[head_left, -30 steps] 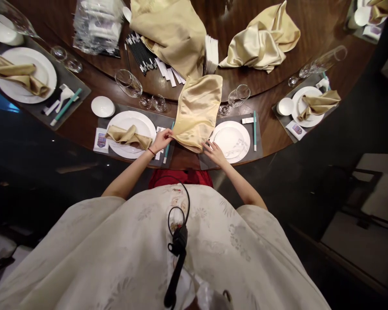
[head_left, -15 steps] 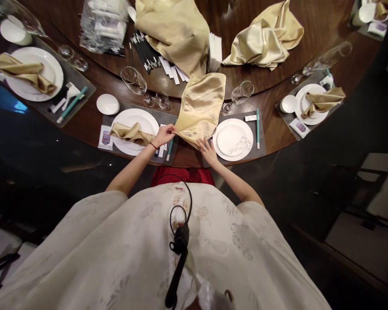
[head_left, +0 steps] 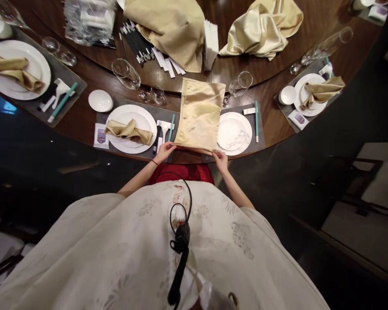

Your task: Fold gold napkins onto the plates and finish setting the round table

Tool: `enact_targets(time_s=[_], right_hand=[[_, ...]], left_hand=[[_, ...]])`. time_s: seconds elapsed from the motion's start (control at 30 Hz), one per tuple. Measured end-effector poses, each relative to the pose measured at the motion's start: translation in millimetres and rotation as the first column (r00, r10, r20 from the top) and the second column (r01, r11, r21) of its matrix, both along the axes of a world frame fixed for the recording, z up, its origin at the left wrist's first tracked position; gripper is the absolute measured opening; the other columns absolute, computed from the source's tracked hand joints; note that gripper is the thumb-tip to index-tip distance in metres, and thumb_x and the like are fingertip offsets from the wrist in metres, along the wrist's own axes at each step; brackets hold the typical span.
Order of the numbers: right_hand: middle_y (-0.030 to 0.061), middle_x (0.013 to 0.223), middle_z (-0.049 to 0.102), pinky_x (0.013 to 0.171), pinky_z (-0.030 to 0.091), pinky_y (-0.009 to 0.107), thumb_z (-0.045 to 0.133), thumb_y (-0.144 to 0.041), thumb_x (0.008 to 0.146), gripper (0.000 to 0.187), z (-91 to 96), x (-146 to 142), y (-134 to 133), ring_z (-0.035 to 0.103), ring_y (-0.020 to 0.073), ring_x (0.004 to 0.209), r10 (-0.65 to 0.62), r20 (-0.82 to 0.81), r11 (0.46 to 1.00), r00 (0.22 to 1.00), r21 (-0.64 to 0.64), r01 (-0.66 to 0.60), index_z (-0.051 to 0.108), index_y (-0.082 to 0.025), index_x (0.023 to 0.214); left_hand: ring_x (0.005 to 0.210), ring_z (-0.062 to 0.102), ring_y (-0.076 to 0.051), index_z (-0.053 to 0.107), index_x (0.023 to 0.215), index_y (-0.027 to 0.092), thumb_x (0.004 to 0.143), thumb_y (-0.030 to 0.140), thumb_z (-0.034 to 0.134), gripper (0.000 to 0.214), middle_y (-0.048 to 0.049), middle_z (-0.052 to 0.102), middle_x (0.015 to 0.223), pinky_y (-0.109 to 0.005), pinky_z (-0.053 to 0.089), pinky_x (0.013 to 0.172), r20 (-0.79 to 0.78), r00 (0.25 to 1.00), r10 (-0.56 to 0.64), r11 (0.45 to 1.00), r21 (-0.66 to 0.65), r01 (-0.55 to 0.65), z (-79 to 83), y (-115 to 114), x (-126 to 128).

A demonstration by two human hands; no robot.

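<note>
A gold satin napkin (head_left: 201,114) lies spread between two place settings, its near edge raised at the table's rim. My left hand (head_left: 166,151) pinches the near left corner, and my right hand (head_left: 221,160) grips the near right corner. Just right of the cloth, partly under its edge, sits a white plate (head_left: 235,150) with a smaller plate on top. To the left, another white plate (head_left: 116,116) bears a twisted gold napkin (head_left: 129,131). Beside that plate lie a white spoon (head_left: 164,129) and chopsticks in a teal sleeve (head_left: 171,128).
On the raised centre of the wooden table lie a gold cloth heap (head_left: 171,30), a crumpled gold cloth (head_left: 261,30), black chopsticks (head_left: 137,42) and plastic-wrapped packs (head_left: 89,21). Tipped glasses (head_left: 126,74) (head_left: 241,84) and a white bowl (head_left: 100,100) stand near the settings.
The napkin has been pulled nearer and straightened out flat. My right hand has gone from lying open on the cloth to gripping its near right corner; my left hand has moved down slightly.
</note>
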State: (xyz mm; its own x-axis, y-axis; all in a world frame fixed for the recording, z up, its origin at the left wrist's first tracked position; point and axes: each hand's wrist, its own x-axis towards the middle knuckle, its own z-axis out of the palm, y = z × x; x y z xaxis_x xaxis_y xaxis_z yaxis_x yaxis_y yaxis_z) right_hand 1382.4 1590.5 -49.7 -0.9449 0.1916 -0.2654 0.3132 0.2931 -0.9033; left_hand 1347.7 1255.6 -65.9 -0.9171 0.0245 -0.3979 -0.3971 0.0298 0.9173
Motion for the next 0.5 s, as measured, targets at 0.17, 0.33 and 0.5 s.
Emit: enact_targets(time_s=[0.17,0.33,0.5], right_hand=[[0.0070,0.088,0.070,0.083,0.052,0.032,0.065,-0.055,0.078,0.044,-16.3,10,-21,0.062,0.0168,0.083,-0.256,0.087,0.960,0.963,-0.098,0.264,0.069,-0.013,0.093],[0.0079,0.092,0.071,0.083,0.052,0.030,0.063,-0.051,0.080,0.045,-18.1,7,-33,0.061,0.0172,0.087,-0.358,0.083,0.933,0.930,-0.017,0.360,0.071,-0.011,0.101],[0.0062,0.090,0.072,0.080,0.054,0.029,0.071,-0.046,0.073,0.046,-24.9,1,-40,0.063,0.0179,0.090,-0.440,0.236,0.880,0.866,-0.076,0.468,0.071,-0.012,0.104]], left_hand=[[0.056,0.049,-0.011,0.062,0.071,0.018,0.076,0.038,0.078,0.026,0.0027,0.055,0.060,-0.021,0.038,0.055,0.021,0.987,0.159,0.986,-0.057,-0.157,-14.7,18,9],[0.046,0.035,-0.008,0.068,0.071,0.016,0.076,0.030,0.078,0.017,0.0067,0.040,0.047,-0.021,0.026,0.047,0.033,0.933,0.359,0.918,-0.194,-0.346,-22.3,34,4],[0.056,0.048,-0.010,0.069,0.072,0.015,0.070,0.023,0.080,0.014,0.0043,0.050,0.056,-0.021,0.039,0.055,0.109,0.808,0.579,0.809,-0.204,-0.552,-23.8,47,5]])
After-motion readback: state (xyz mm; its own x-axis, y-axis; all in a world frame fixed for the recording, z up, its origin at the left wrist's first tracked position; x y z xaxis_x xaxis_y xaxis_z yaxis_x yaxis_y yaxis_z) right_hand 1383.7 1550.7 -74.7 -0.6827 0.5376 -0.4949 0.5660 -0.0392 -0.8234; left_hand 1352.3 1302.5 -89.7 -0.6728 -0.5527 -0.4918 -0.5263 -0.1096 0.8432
